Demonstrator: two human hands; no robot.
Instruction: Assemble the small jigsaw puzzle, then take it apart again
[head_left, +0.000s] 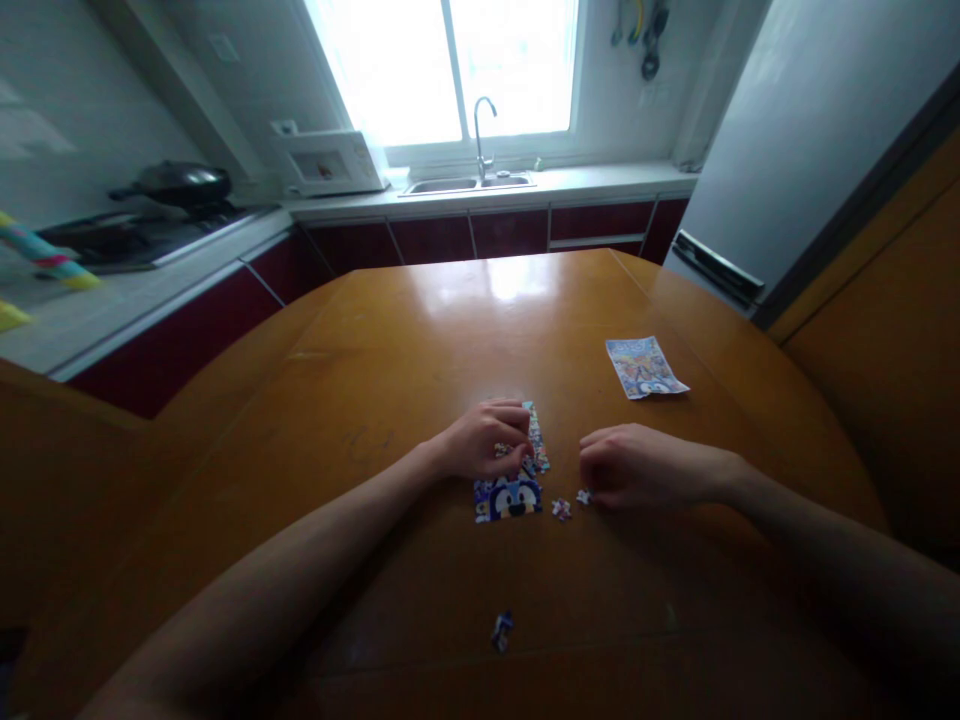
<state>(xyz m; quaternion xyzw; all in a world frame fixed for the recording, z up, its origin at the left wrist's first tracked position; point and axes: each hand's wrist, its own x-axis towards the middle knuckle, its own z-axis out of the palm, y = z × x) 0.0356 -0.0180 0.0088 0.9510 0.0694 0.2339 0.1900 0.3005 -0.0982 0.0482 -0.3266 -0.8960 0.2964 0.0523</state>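
A partly assembled jigsaw puzzle point(508, 500) lies on the wooden table, with a blue dog-like cartoon face along its near edge. My left hand point(491, 437) rests over its upper left part, fingers curled and thumb close to the index finger; whatever is between them is hidden. To the right of the puzzle, my right hand point(626, 465) is closed low over the table, its thumb and fingertips at a small puzzle piece point(583, 496). Between that hand and the puzzle lie loose pieces point(561, 509). Closer to me is another dark blue loose piece point(502, 631).
A creased picture sheet point(646, 368) lies at the right of the wooden table point(420, 340). Beyond the table are a counter with a sink point(469, 185), a white microwave point(330, 163) and a stove with a black pan point(180, 185). A fridge point(810, 130) stands at right.
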